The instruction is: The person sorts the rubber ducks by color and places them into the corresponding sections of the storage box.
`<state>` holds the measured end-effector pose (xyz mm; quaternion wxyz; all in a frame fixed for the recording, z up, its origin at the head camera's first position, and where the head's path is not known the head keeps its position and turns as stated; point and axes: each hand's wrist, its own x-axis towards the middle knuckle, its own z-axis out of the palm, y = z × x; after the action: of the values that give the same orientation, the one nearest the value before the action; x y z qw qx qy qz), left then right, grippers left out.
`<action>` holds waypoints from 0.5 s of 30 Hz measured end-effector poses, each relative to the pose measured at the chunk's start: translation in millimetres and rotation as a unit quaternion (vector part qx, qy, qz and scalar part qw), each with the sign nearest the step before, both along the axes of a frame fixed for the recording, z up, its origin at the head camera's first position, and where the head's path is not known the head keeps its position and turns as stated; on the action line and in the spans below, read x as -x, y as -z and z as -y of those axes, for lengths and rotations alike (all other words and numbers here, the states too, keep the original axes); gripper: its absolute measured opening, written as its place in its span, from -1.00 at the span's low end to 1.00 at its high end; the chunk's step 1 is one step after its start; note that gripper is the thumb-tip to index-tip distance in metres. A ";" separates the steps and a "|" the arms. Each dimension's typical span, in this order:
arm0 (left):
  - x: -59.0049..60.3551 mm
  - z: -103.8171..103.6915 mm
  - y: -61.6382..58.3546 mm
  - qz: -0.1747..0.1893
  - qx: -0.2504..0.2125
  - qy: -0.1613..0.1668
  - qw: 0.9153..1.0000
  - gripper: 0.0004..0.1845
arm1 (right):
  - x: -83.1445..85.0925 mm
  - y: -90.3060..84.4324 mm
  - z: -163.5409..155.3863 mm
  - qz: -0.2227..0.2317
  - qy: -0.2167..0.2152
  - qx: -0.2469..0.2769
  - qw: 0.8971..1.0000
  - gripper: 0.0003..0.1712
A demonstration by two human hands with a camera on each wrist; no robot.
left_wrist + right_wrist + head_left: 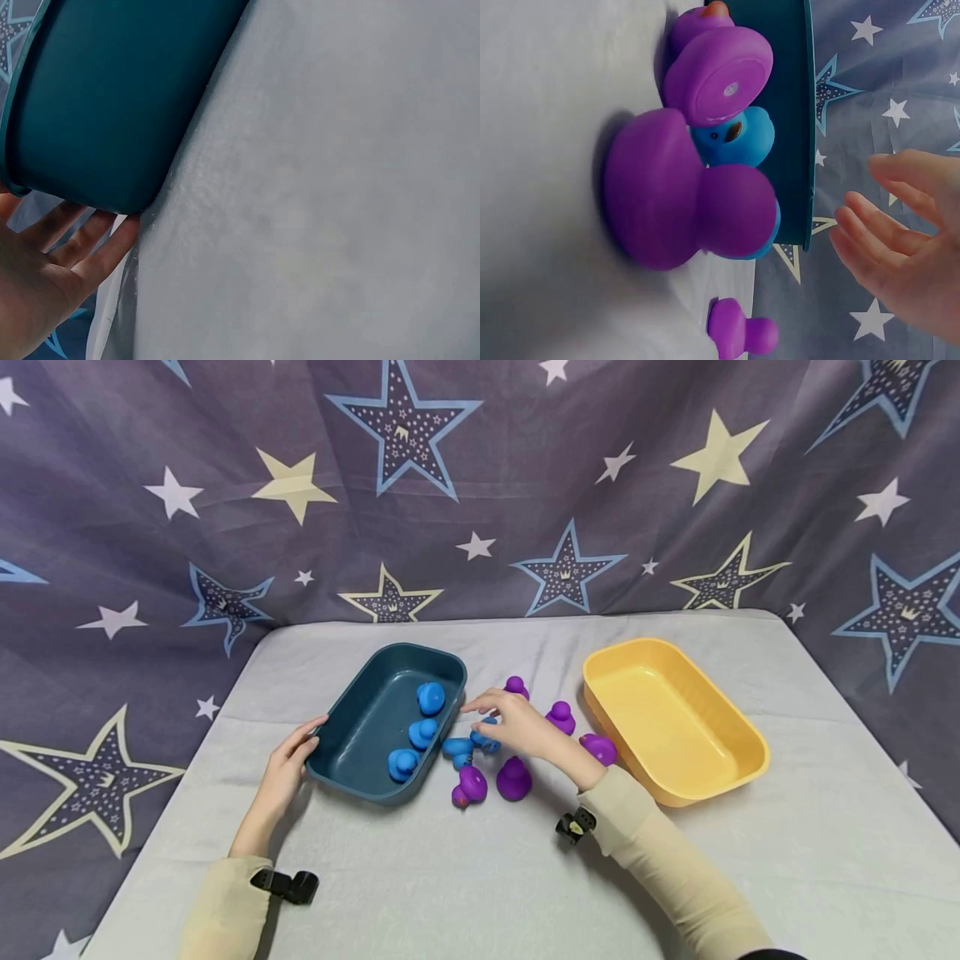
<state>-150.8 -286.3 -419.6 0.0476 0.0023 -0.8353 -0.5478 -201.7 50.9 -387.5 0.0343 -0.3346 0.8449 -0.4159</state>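
Note:
A dark teal basin (352, 710) stands on the left of the table with three blue rubber ducks (402, 764) inside, along its right side. My left hand (283, 772) touches the basin's near left end; in the left wrist view its fingers (109, 247) lie fairly straight against the outer wall. Over two blue ducks (457, 750) just right of the basin hovers my right hand (517, 722). Its fingers and thumb are apart with nothing between them, as the right wrist view also shows. Part of one blue duck (486, 735) is hidden under it.
Several purple rubber ducks (513, 779) lie between the basins, one tipped over (720, 75) in the right wrist view. At the right stands a yellow basin (675, 718) with nothing in it. A star-patterned curtain (480, 485) hangs behind the white-covered table (420, 877).

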 end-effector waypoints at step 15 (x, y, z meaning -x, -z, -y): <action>11.2 14.7 20.7 0.007 -0.003 -0.001 1.000 -0.59 | 13.0 13.2 -9.3 0.017 -0.004 -0.003 1.000 -0.66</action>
<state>-162.1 -300.9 -440.4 0.0421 0.0071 -0.8337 -0.5506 -214.7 60.2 -400.7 0.0512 -0.3312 0.8441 -0.4185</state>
